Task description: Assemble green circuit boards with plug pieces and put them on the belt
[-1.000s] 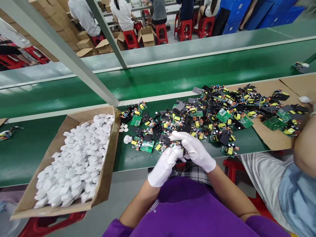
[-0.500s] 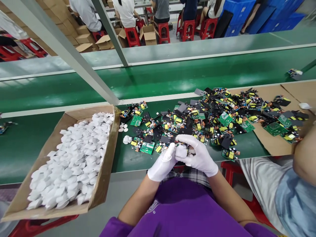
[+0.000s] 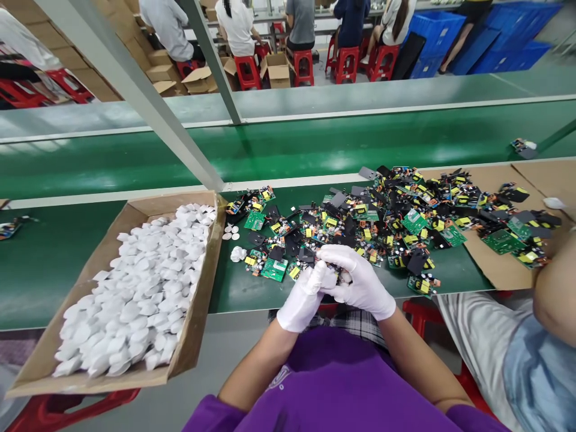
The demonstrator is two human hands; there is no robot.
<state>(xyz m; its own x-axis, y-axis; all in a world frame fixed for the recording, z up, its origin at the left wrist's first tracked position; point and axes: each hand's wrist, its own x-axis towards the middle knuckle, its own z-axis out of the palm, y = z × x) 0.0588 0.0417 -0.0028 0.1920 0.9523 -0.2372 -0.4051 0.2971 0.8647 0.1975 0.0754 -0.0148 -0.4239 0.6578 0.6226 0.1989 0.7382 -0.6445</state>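
Both of my hands wear white gloves and meet at the table's front edge. My left hand is closed, its thumb and fingers pressed on a small white pad. My right hand curls round the other side of a small circuit board, mostly hidden by the gloves and the pad. Just beyond my fingers lies a heap of circuit boards with yellow, black and green parts. A crumpled white piece and several white discs lie left of the heap.
A cardboard box full of white pads stands at the left. Behind the table runs a green conveyor belt, with a metal post near the box. Another person's arm is close at the right, beside a cardboard sheet.
My left fingers have shifted over the white pad and now cover more of it. The whole view has moved slightly; the heap and the box look unchanged.
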